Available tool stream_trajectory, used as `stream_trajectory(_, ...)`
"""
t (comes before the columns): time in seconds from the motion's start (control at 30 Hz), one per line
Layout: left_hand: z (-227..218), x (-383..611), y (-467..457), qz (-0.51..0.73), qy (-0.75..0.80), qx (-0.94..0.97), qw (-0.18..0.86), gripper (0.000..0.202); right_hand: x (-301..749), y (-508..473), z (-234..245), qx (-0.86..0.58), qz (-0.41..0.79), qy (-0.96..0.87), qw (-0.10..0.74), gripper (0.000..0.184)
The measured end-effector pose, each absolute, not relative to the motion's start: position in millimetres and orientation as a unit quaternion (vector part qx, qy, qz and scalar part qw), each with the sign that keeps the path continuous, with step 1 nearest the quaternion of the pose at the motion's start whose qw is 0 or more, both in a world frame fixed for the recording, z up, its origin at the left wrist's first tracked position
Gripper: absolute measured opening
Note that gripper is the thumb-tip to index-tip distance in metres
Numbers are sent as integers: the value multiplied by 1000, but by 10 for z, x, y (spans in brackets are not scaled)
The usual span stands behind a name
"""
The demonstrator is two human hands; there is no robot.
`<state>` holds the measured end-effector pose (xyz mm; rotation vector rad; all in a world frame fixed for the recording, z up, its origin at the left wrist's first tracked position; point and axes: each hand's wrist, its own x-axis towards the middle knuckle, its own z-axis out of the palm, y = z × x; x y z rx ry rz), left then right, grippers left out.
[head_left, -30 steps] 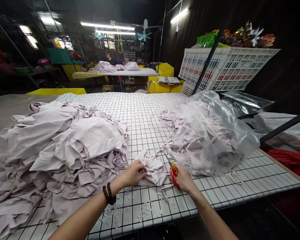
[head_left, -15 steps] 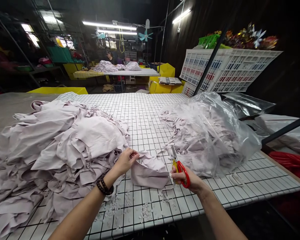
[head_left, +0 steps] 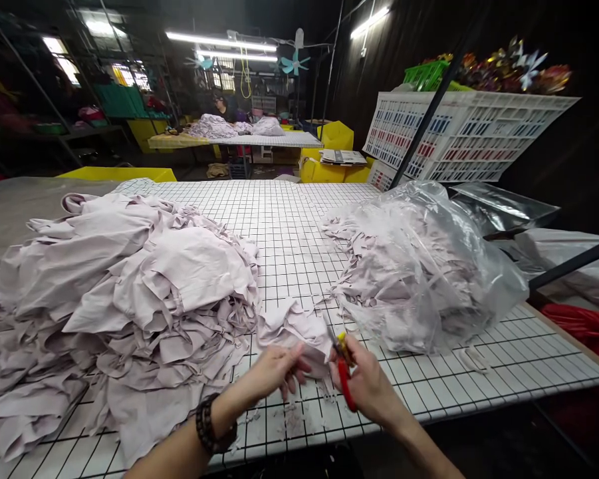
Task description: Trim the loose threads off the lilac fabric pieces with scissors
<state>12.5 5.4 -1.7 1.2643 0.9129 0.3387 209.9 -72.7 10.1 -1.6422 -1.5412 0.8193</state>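
My right hand [head_left: 366,382] is wrapped around scissors [head_left: 346,379] with red handles and a yellow part near the pivot, their blades pointing up and left over the cloth's right edge. A pale pinkish-lilac piece of cloth [head_left: 295,323] lies crumpled on the grid-patterned table [head_left: 292,263]. Just in front of this piece, my left hand [head_left: 279,370] has its thumb and fingers apart, with nothing visible between them. Its fingertips overlap the cloth's near edge in view, and I cannot tell whether they touch it.
A big heap of the same cloth [head_left: 129,266] covers the table's left side. To the right, more pieces lie under a clear plastic bag [head_left: 429,279]. Small scraps [head_left: 294,419] litter the near edge. A white crate [head_left: 459,133] and a dark pole [head_left: 423,126] stand at the right.
My left hand has come off the far left part of the cloth and moved nearer and to the right. The scissors have dropped slightly and turned left, closer to the cloth.
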Motion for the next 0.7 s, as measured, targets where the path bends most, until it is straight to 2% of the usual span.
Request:
stream_trajectory(0.07,-97,243,-120,135,354,456,805,46,1912,-801,63,-639,223,-653,340,9)
stream_trajectory(0.13,-157,318,-204,183,336,398,833,34,1794,-856,43,-623,186,-684,329,10)
stream_trajectory(0.2,-166,339,-223,222,334,380,834,29,1785,-888,68,-619,237,-671,331,8)
stream_trajectory(0.27,-125,320,-214,236,335,375,831,29,1875,-893,128,-617,345,-612,356,3)
stream_trajectory(0.33,-62,288,-207,242,337,367,832,31,2012,-874,186,-612,416,-537,405,9)
stream_trajectory(0.47,10,255,-216,266,324,323,848,32,2177,-807,175,-625,394,-484,468,23)
stream_trajectory(0.7,-7,163,-211,289,321,318,844,35,2184,-622,-113,-632,398,-517,419,22)
